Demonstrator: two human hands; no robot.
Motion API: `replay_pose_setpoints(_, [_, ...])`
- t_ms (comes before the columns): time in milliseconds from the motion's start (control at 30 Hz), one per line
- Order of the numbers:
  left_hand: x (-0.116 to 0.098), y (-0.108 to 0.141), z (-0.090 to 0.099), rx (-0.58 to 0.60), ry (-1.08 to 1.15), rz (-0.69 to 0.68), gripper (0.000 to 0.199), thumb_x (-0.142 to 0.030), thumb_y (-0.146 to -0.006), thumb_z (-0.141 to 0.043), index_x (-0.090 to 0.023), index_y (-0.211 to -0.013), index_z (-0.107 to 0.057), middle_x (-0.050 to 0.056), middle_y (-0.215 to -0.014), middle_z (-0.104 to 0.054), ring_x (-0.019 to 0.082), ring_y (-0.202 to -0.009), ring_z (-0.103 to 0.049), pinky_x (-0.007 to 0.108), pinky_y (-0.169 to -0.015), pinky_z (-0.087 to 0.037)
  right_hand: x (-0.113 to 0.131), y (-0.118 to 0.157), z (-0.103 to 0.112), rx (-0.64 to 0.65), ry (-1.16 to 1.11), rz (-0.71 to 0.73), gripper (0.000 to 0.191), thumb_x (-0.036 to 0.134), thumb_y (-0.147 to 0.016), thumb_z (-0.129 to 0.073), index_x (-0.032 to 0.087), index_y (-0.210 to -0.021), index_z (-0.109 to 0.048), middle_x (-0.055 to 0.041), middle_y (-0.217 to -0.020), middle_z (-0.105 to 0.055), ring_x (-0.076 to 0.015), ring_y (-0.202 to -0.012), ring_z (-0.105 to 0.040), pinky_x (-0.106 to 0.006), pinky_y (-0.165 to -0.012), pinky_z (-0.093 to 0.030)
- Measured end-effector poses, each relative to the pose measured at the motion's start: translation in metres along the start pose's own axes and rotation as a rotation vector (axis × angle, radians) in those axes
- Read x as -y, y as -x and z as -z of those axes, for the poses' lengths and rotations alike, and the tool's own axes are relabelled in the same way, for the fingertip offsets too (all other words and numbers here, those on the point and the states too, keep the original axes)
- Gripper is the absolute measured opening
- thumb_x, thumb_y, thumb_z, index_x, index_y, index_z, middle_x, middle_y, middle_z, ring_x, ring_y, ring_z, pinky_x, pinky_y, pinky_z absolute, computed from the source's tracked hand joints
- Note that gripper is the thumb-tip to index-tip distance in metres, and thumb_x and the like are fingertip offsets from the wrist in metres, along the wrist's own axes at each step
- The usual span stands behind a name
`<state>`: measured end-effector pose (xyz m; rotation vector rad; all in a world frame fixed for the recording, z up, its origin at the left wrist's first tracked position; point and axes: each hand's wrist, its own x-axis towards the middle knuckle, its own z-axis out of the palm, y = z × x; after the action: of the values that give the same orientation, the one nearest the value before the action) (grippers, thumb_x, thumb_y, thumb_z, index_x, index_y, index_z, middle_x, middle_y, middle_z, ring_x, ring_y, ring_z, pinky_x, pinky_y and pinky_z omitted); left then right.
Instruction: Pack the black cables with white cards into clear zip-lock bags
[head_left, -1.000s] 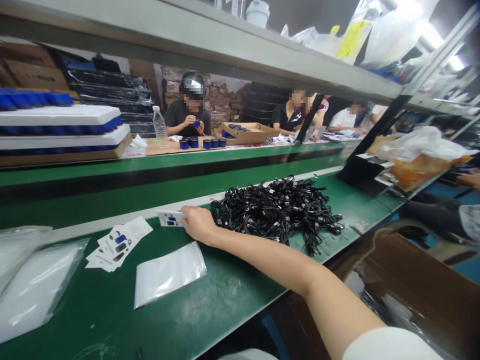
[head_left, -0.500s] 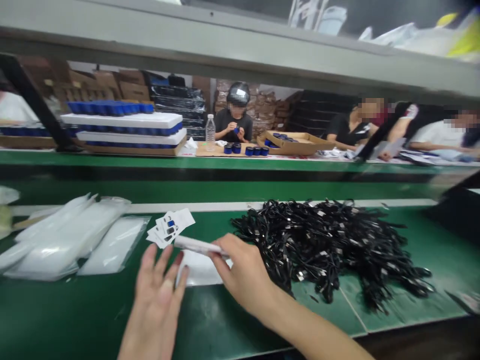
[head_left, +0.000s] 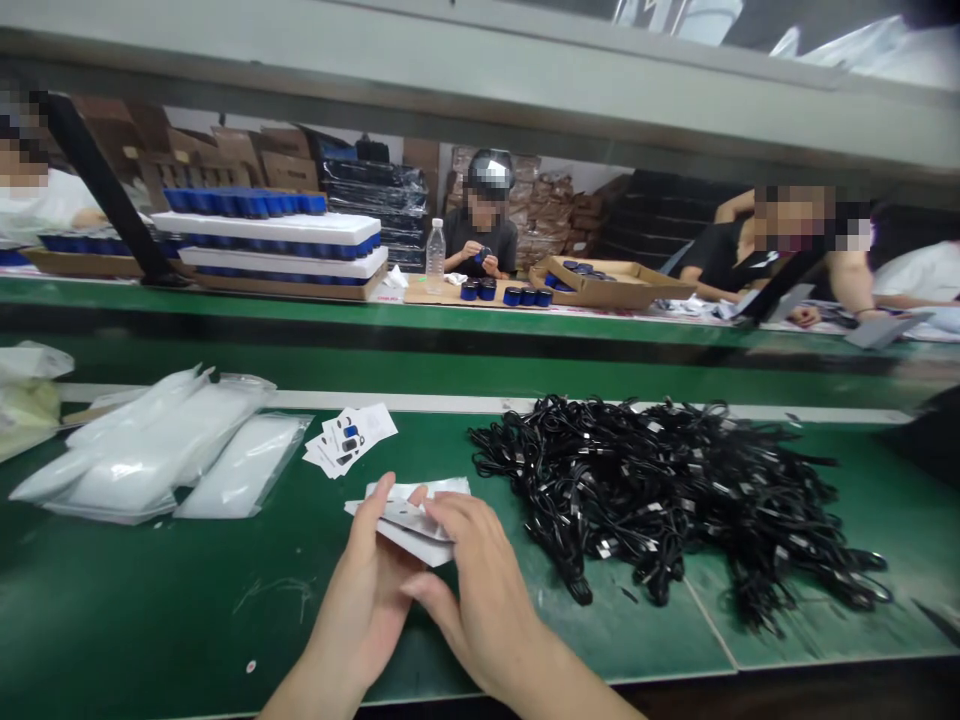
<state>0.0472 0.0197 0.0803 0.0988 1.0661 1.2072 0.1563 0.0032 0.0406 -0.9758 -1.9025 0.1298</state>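
Note:
A small stack of printed leaflets [head_left: 414, 528] is held above the green work surface, at the middle of the head view. My left hand [head_left: 364, 605] grips its left side, thumb along the edge and the other fingers underneath, partly hidden. On the right side, my right hand [head_left: 489, 590] has its fingers bent over the top of the stack, with the thumb below. Behind the stack a white sheet or packet [head_left: 456, 487] shows in part. Several loose printed cards [head_left: 349, 440] lie fanned out on the surface just beyond my left hand.
A big heap of black cables [head_left: 645, 490] covers the right side. Clear plastic bags of white items [head_left: 165, 440] lie at the left. A green ledge [head_left: 315, 305] crosses behind, bearing blue-sided trays [head_left: 277, 228], a bottle [head_left: 435, 258] and a cardboard box [head_left: 637, 285]. Several co-workers sit beyond.
My open left hand has come in from the left and closed on the leaflets. My right hand has brought the stack lower, and it now lies between both hands.

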Motion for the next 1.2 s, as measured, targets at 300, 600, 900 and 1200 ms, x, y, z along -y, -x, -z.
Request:
replay_pose_setpoints(300, [0.010,-0.008,0.005,0.077,-0.025,0.099,0.021,-0.029,-0.084,-0.055,-0.012,-0.095,-0.062,0.012,-0.085,-0.069,0.022,-0.075,-0.069,0.031,-0.064,-0.058,-0.001,0.011,-0.010,-0.115,0.017,0.088,0.017,0.010,-0.082,-0.052,0.019,-0.097,-0.051,-0.0083,-0.085,-0.065,-0.0202,-0.081,-0.061,-0.038,-0.074,-0.052])
replay_pose_setpoints(600, [0.009,-0.008,-0.004,0.110,0.072,0.199,0.022,-0.023,-0.083,-0.056,-0.009,-0.099,-0.061,0.011,-0.080,-0.066,0.019,-0.069,-0.067,0.031,-0.065,-0.057,0.004,0.011,0.006,-0.100,0.044,0.166,0.020,0.019,-0.089,-0.050,0.019,-0.108,-0.057,-0.0086,-0.091,-0.070,-0.0209,-0.089,-0.064,-0.039,-0.085,-0.050])
replay_pose_setpoints(900, [0.028,-0.005,0.000,0.042,0.006,-0.010,0.039,-0.015,-0.077,-0.065,-0.028,-0.109,-0.048,0.005,-0.095,-0.066,0.017,-0.077,-0.069,0.030,-0.069,-0.056,0.011,0.025,-0.004,-0.137,-0.048,0.078,0.037,0.033,-0.097,-0.025,0.018,-0.125,-0.044,-0.0139,-0.103,-0.062,-0.0257,-0.098,-0.059,-0.044,-0.083,-0.049])
replay_pose_setpoints(1200, [0.023,-0.003,0.008,0.168,-0.160,-0.236,0.041,-0.017,-0.068,-0.073,-0.032,-0.100,-0.053,-0.001,-0.111,-0.066,0.020,-0.095,-0.067,0.024,-0.069,-0.057,0.005,0.032,-0.016,-0.313,0.033,-0.009,0.041,0.050,-0.086,-0.046,0.024,-0.117,-0.048,-0.0110,-0.102,-0.063,-0.0266,-0.099,-0.060,-0.042,-0.086,-0.051])
